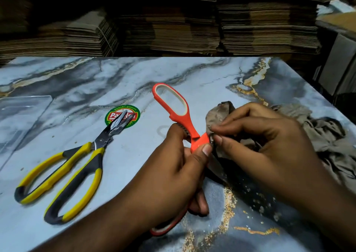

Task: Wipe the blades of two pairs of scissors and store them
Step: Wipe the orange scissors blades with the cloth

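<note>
1. Head view: left hand (173, 167) grips orange scissors (181, 121) near the pivot, handles spread, above the marble table (192, 74).
2. Right hand (260, 142) pinches grey cloth (221, 115) against the blade.
3. Yellow scissors (77, 167) lie left on the table, tips on a round sticker (133, 111).

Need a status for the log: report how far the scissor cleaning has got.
Done: nothing visibly stored. In hand: the left hand grips the orange scissors while the right hand pinches the cloth at the pivot. Left: the yellow scissors lie untouched on the table; both pairs still need storing.
</note>
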`<action>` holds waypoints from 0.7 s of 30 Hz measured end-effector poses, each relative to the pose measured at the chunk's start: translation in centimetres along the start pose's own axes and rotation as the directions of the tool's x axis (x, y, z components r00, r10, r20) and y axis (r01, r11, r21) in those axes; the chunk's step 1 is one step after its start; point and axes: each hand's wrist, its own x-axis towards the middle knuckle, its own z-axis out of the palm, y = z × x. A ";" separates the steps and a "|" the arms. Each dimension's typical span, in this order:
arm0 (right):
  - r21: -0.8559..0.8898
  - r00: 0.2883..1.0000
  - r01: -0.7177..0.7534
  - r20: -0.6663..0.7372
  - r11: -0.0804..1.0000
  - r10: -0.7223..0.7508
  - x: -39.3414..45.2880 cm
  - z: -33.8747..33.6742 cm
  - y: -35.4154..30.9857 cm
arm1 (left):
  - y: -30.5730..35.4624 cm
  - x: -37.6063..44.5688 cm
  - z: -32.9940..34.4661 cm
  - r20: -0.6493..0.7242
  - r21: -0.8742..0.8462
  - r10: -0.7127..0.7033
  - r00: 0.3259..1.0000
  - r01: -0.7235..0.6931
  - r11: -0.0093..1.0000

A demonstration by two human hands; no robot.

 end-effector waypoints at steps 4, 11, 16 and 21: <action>-0.035 0.995 -0.080 -0.055 0.996 0.078 0.3 0.6 -0.4 | -0.1 -0.1 0.3 -0.018 0.044 0.017 1.000 -0.017 0.999; -0.175 0.985 -0.074 -0.164 0.982 0.046 0.7 1.7 -1.6 | 0.0 -0.3 0.7 -0.054 0.111 0.040 0.998 -0.034 0.993; -0.223 0.990 -0.018 -0.138 0.975 -0.014 -0.7 1.7 -2.2 | 0.1 -0.4 0.9 -0.098 0.002 0.008 0.995 -0.008 1.000; -0.090 0.964 -0.163 -0.228 0.983 0.139 1.7 0.5 0.1 | -0.1 -0.1 0.8 -0.111 -0.021 -0.018 0.994 0.016 1.000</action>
